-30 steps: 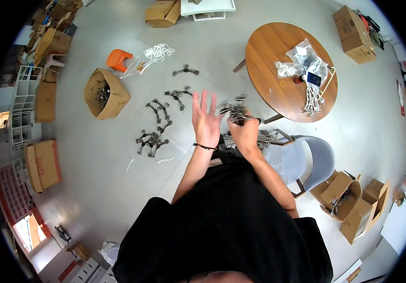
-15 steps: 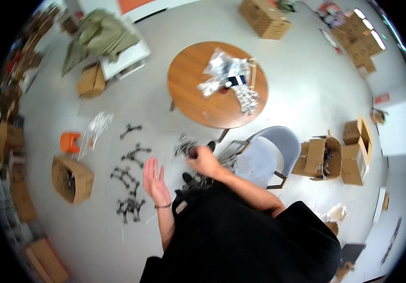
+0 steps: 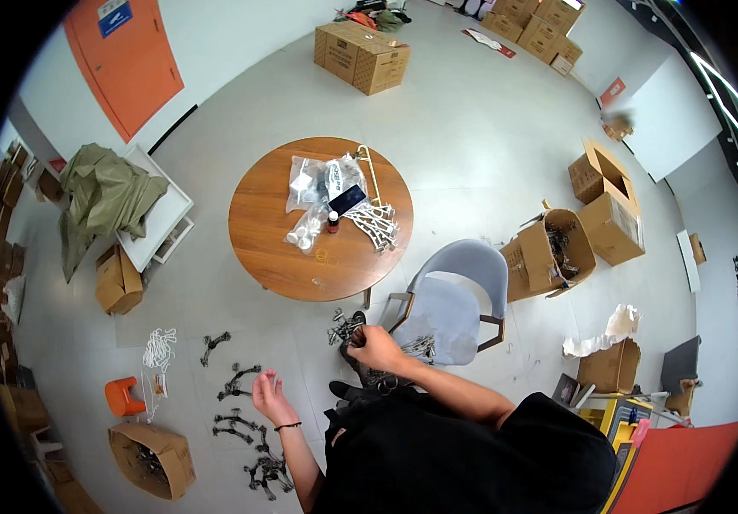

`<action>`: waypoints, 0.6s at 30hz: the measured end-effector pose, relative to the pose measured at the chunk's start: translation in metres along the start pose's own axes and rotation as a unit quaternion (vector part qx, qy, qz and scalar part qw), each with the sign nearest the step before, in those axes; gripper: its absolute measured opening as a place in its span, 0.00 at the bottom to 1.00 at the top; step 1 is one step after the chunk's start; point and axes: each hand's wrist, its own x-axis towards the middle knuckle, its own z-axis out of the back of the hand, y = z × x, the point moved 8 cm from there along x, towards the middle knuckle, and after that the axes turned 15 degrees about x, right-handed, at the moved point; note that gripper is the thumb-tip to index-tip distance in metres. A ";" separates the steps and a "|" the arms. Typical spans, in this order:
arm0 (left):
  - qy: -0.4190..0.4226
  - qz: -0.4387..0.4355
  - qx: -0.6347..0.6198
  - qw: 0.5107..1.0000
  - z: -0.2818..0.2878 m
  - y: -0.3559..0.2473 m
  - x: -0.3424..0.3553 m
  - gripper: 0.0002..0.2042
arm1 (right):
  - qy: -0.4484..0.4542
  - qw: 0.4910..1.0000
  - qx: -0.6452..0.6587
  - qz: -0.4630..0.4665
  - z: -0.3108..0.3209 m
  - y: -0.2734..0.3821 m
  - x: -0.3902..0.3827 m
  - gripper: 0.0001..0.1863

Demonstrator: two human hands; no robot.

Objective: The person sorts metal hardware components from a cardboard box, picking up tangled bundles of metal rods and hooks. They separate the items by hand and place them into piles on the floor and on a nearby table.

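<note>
In the head view, your right hand is curled around a bunch of metal parts, which pokes out past your knuckles in front of the grey chair. Your fingertips are tucked from sight, so how many parts you grip can't be counted! More metal pieces lie against the chair, partly covered by your forearm. Your left hand holds nothing, palm up, fingers loosely bent, just beside dark brackets on the floor; the lowest brackets overlap too tightly to separate. The open carton at lower left shows only a murky tangle inside, and the shelving at far left is cut by the black rim.

And the view has swung round since half a second ago! The round wooden surface now sits further left, an orange door shows at upper left, and your left fingers are more bent. Your right hand keeps its grip.
</note>
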 end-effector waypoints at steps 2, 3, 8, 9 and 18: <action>-0.004 0.018 0.036 0.999 -0.022 0.013 0.022 0.08 | -0.032 0.999 -0.007 0.000 0.022 -0.004 0.010 0.13; 0.004 0.030 0.052 0.998 -0.028 0.024 0.035 0.08 | -0.038 0.999 -0.008 -0.007 0.029 -0.010 0.016 0.13; 0.102 0.057 0.176 0.977 -0.097 0.093 0.101 0.12 | -0.119 0.991 -0.035 -0.048 0.094 -0.048 0.037 0.13; 0.111 0.075 0.195 0.972 -0.116 0.103 0.110 0.12 | -0.113 0.991 -0.051 -0.056 0.107 -0.059 0.042 0.14; 0.166 -0.093 0.539 0.821 -0.247 0.162 0.209 0.04 | -0.221 0.968 -0.053 -0.106 0.195 -0.085 0.067 0.15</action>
